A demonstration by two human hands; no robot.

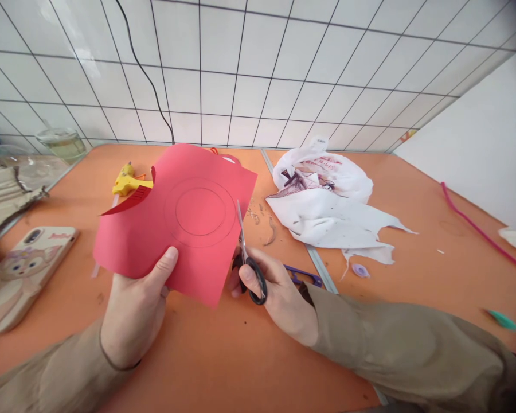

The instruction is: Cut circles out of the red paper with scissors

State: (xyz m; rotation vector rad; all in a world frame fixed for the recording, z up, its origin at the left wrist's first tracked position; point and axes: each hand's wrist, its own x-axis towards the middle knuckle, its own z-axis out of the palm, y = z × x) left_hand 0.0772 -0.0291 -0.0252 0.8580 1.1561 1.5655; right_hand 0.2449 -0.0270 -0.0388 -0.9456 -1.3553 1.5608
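Left of the white plastic bag [331, 215], the left hand [133, 312] is pinching the red paper sheet [198, 261] low, apparently keeping the drawn rings [200, 211] uncovered; the right hand [281, 295] is gripping black-handled scissors [244, 252] at its bag-side edge.

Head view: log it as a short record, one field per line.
Left hand: grips the red paper, thumb on top
Right hand: holds scissors at the paper's right edge
Drawn on paper: two rings, one inside the other
Left side: glue gun, phone
Right side: white bag
Surface: orange table
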